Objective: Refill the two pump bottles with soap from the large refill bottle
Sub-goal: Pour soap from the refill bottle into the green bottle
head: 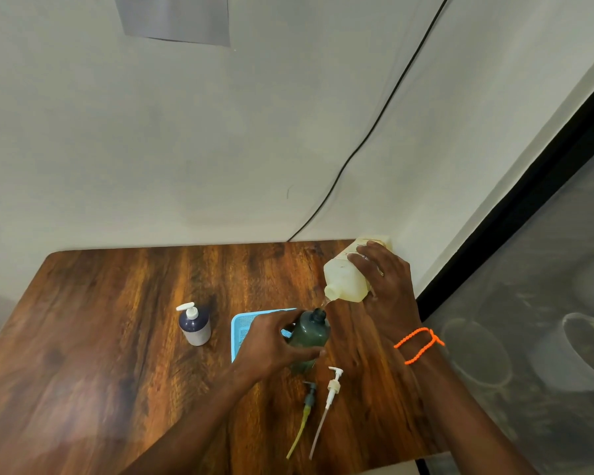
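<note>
Home corner: wooden table (117, 337), plain wall (220, 149), dangling cable (374, 121).

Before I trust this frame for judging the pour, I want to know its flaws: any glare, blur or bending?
Head view: a pale glare patch washes out the table at lower left; wide-angle bending curves the wall cable and the window frame; the thin stream from the refill bottle into the dark green bottle is faint; the glass at right is murky.

The left hand (271, 341) hid much of the tray (240, 323) and the green bottle's (309, 334) near side; the tabletop (117, 337) ran off the bottom edge.
</note>
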